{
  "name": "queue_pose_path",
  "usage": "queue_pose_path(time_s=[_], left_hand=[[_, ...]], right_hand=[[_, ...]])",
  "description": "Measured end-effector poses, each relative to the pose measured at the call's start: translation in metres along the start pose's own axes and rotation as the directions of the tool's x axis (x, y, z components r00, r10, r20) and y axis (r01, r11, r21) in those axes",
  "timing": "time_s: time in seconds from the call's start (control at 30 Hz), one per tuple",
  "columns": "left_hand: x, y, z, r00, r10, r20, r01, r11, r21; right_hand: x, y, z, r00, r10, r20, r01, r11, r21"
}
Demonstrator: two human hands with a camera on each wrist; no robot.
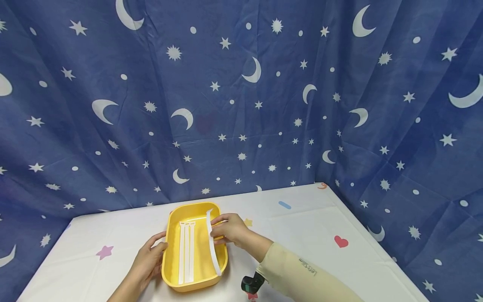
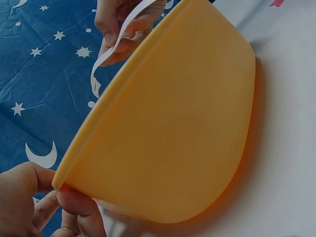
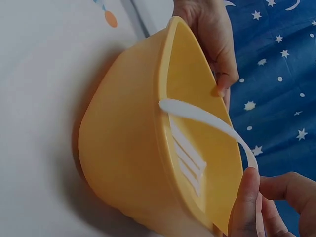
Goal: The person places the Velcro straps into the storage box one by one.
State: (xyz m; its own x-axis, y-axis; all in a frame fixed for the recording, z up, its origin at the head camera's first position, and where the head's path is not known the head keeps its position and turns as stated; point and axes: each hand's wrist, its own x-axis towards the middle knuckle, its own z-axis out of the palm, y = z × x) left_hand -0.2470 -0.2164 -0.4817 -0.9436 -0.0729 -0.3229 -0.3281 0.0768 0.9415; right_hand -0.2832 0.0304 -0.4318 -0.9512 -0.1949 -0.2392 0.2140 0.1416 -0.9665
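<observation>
A yellow plastic basin (image 1: 203, 287), oblong with rounded corners, stands on the table. My left hand (image 1: 148, 259) grips its left rim, thumb on the rim and fingers outside, as the left wrist view (image 2: 74, 207) also shows. Between thumb and fingers my right hand (image 1: 231, 230) pinches a white strip (image 1: 212, 243) above the basin's right side. The strip bends in a curve, and its near end touches the rim in the right wrist view. Several more white strips (image 1: 186, 251) lie lengthwise side by side on the basin floor.
A white tablecloth (image 1: 302, 239) printed with coloured shapes covers the table. Behind and to the right hangs a blue curtain (image 1: 234, 117) with moons and stars. A small black device (image 1: 253, 283) sits at the right wrist below the sleeve.
</observation>
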Motion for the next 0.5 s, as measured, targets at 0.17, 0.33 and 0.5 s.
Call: queue_pose_path(time_s=[0.17,0.33,0.5], left_hand=[[0.000,0.000,0.000,1.000,-0.003,-0.003,0.003,1.000,0.002],[0.001,0.000,0.000,1.000,-0.013,-0.008,0.013,1.000,0.015],[0.001,0.000,0.000,1.000,-0.015,-0.013,0.015,1.000,0.009]], right_hand=[[0.002,0.001,0.005,1.000,-0.007,-0.008,0.007,1.000,0.015],[0.002,0.001,0.011,0.999,-0.042,-0.016,0.042,0.999,-0.015],[0.003,0.001,0.017,0.998,-0.055,-0.032,0.053,0.998,-0.046]])
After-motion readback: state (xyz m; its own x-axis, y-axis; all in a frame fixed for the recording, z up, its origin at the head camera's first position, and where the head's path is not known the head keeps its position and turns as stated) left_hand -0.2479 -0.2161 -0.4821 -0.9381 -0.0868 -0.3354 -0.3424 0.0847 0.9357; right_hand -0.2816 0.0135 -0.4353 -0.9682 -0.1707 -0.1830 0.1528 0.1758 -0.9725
